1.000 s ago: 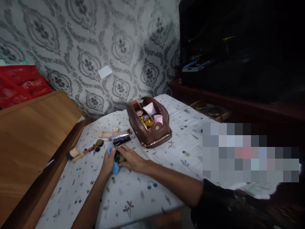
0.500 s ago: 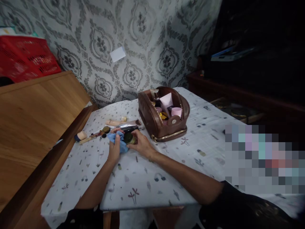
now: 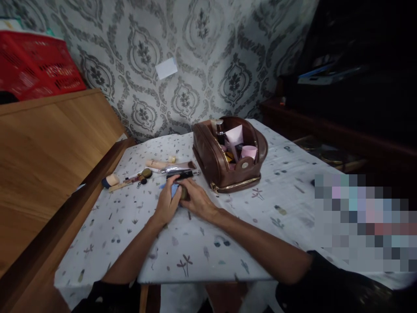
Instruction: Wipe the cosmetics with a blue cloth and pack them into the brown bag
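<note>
Patterned grey wallpaper behind, white printed cloth over the surface (image 3: 202, 243), wooden panel (image 3: 48, 148) along the left edge, red crate (image 3: 35, 65) up top-left.

Both hands meet near the middle of the surface, just left of the brown pouch (image 3: 228, 158).

- Left hand (image 3: 167, 203): fingers curled around a blue cloth (image 3: 174, 189); only a small patch of it shows between thumb and fingers. Grip closed on the cloth.
- Right hand (image 3: 197, 201): fingers wrapped on a small dark round item (image 3: 184, 192), likely a compact or jar, mostly hidden. Grip closed on it.
- Key relation: cloth sits directly left of the round item and touches it. The two hands press toward each other along a left-right line, low over the surface or resting on it; can't tell which.
- Both hands are equally near the item. The right one carries it, the left works the cloth against its left face.
- Item looks roughly round, no clear long axis.

Nearby:
- Just beyond the hands, a row of cosmetics lying flat, long axes roughly left-right: black pencil (image 3: 180, 174), silver tube (image 3: 176, 168), beige stick (image 3: 159, 163).
- Further left, small brushes (image 3: 130, 180) and a sponge (image 3: 110, 180).
- Pouch is unzipped, standing upright, with a pink tube (image 3: 235, 135) and pink jar (image 3: 249, 152) inside, close to the right hand but apart from it.
</note>
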`<state>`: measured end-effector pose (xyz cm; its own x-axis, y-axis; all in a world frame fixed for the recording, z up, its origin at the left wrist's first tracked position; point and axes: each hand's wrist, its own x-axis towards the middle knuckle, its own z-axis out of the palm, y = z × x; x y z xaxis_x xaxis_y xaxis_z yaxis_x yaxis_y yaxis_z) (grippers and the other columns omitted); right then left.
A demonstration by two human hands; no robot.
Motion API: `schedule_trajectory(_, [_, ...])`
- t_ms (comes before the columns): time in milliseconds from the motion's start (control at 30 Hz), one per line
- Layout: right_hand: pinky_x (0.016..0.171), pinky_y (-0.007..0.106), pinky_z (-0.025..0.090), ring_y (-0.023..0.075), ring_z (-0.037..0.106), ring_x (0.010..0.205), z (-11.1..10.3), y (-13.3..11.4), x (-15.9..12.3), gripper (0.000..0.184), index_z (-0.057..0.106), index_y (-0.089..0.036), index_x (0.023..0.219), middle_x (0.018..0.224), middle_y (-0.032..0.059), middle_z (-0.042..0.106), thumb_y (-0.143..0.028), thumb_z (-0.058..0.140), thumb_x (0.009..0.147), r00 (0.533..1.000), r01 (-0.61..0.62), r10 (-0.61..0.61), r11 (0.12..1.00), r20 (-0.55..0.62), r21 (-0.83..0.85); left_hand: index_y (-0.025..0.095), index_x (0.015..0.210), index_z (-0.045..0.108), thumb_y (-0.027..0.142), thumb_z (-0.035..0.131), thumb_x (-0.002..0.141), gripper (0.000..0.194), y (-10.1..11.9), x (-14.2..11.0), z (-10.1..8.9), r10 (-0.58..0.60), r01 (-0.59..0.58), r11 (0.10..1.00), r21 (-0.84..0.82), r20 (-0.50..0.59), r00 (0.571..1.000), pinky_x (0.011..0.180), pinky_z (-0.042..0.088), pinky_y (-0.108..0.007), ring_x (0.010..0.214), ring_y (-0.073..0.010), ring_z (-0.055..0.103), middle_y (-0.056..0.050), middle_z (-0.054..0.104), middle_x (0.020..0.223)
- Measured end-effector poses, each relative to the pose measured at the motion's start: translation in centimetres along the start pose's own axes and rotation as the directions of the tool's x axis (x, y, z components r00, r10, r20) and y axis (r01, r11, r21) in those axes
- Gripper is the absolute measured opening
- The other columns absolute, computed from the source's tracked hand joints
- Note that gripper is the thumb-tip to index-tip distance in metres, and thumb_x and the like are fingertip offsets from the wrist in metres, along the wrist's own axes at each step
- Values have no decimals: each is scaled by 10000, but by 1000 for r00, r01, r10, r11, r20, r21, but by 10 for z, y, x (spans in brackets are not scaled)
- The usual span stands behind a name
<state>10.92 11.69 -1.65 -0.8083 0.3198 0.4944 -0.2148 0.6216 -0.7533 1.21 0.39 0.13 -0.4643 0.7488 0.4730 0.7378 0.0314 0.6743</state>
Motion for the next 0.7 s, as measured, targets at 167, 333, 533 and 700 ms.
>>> schedule_trajectory(167, [853,345,479,204,551,973,2,0,-4,413,531,-193,1121,1080,49,517,-70,634,740,996,-6,11,998,85,-57,206,1224,527,347,453,936,329,3,4,-6,-127,123,988,-90,-38,991,1050,391,-388,1157,-229,560,-77,618,1209])
schedule_trajectory(333, [935,351,467,199,541,1052,5,-2,-8,526,509,-214,1204,1167,57,479,-48,654,727,993,43,-46,999,110,32,190,962,662,419,564,849,273,-7,9,-10,-286,258,916,-308,-50,957,945,443,-324,1016,-230,608,-52,686,1016])
schedule_trajectory(533, [913,355,479,210,571,1037,7,-6,-2,509,589,-218,1100,1094,30,569,-96,773,641,992,-29,61,960,-107,279,166,910,675,564,698,709,447,-9,12,0,-550,429,654,-623,-2,835,819,516,-314,920,-234,670,-43,722,910])
schedule_trajectory(700, [967,342,462,214,603,1111,1,-12,0,603,604,-251,1185,1185,24,656,-130,823,637,987,-33,80,951,-142,308,187,963,661,605,716,669,515,-1,9,6,-716,524,402,-751,98,691,811,555,-357,905,-251,700,-42,743,883])
